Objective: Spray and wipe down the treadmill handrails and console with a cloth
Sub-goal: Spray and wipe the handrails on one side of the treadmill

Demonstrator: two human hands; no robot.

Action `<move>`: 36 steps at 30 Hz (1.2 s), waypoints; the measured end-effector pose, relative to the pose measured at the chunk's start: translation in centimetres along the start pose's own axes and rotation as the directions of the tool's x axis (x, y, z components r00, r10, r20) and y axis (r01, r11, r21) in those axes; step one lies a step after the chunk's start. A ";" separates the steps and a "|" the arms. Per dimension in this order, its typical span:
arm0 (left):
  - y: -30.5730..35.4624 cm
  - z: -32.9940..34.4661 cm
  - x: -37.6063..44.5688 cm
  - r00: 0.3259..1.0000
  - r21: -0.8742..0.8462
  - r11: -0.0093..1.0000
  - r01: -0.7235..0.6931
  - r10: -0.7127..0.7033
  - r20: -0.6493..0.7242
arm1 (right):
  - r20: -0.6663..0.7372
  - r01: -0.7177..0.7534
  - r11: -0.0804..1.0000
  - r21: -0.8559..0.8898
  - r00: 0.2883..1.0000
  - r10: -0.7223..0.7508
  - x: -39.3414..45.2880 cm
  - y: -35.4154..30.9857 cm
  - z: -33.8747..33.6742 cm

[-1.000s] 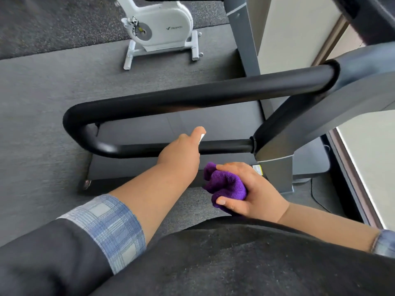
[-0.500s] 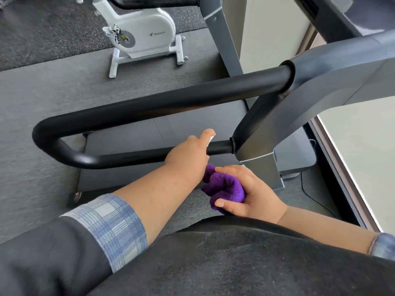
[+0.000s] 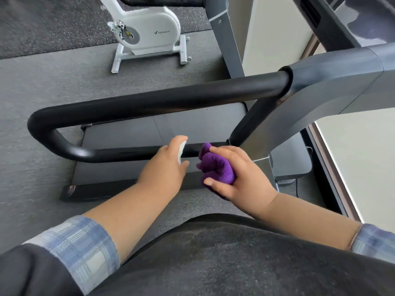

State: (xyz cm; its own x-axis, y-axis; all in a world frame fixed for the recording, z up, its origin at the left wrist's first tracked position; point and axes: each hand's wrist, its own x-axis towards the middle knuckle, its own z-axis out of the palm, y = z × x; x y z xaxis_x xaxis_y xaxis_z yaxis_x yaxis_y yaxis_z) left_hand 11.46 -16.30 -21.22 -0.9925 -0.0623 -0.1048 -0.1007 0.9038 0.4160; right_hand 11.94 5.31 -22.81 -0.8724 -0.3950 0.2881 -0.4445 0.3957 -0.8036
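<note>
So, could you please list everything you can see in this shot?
handrail: one, black, looped bar across the middle
treadmill frame: one, grey, right
deck: one, grey, under the handrail
exercise bike: one, white, top
cloth: one, purple, bunched by the lower bar
white object: one, mostly hidden in the left hand
left hand: holds the white object
right hand: grips the cloth

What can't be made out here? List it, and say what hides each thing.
- White object, head view: mostly hidden behind the left hand; only a sliver shows.
- Purple cloth: bunched in the right hand, underside covered.
- Console: cut off by the top right edge.
- Lower handrail: partly behind both hands.
</note>
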 end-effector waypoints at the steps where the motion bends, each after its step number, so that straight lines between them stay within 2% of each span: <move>1: -0.8 -0.1 -0.7 0.999 -0.026 0.999 0.042 -0.042 -0.014 | -0.009 0.032 0.996 -0.080 0.999 -0.033 1.2 -0.3 0.0; 4: -2.5 -0.5 -3.0 0.992 -0.103 0.987 0.121 -0.125 -0.034 | 0.068 0.064 0.936 -0.347 0.997 -0.043 5.1 -1.0 0.6; 6: -3.3 -0.7 -4.4 0.987 -0.124 0.981 0.152 -0.157 -0.028 | 0.195 0.055 0.850 -0.524 0.979 0.056 7.0 -0.6 1.2; 8: -4.0 -0.9 -5.6 0.983 -0.148 0.972 0.181 -0.185 -0.014 | 0.322 0.086 0.743 -0.664 0.930 0.180 8.0 0.8 1.9; 11: -5.0 -1.5 -6.9 0.973 -0.189 0.956 0.224 -0.230 -0.008 | 0.359 0.136 0.621 -0.772 0.900 0.249 7.8 2.6 3.1; 14: -6.2 -2.3 -8.2 0.962 -0.207 0.941 0.268 -0.274 0.000 | 0.348 0.172 0.585 -0.793 0.915 0.202 7.7 3.7 4.1; 17: -7.3 -3.0 -9.9 0.953 -0.206 0.932 0.297 -0.302 0.010 | 0.362 0.205 0.628 -0.751 0.923 0.131 8.7 4.1 4.8; 22: -8.0 -2.7 -10.8 0.943 -0.172 0.928 0.332 -0.329 0.046 | 0.439 0.256 0.681 -0.686 0.892 0.108 11.1 2.6 7.5; 27: -6.2 -1.9 -9.1 0.960 -0.144 0.952 0.271 -0.257 0.110 | 0.484 0.270 0.723 -0.636 0.869 0.101 12.0 1.7 8.7; 30: -5.4 -1.5 -8.1 0.975 -0.153 0.967 0.205 -0.186 0.125 | 0.430 0.180 0.733 -0.656 0.887 0.166 10.9 3.5 5.4; 36: -5.7 -1.3 -7.3 0.977 -0.158 0.973 0.169 -0.144 0.160 | 0.348 0.142 0.666 -0.732 0.919 0.186 9.7 4.2 4.6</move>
State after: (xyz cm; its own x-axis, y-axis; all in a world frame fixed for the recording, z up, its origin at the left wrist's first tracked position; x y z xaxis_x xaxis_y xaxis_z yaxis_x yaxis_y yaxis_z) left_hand 19.15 -21.55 -21.64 -0.9439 -0.1230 -0.3065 -0.2765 0.8020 0.5295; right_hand 2.51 -0.70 -25.81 -0.8136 -0.5777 -0.0660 -0.5691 0.8144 -0.1133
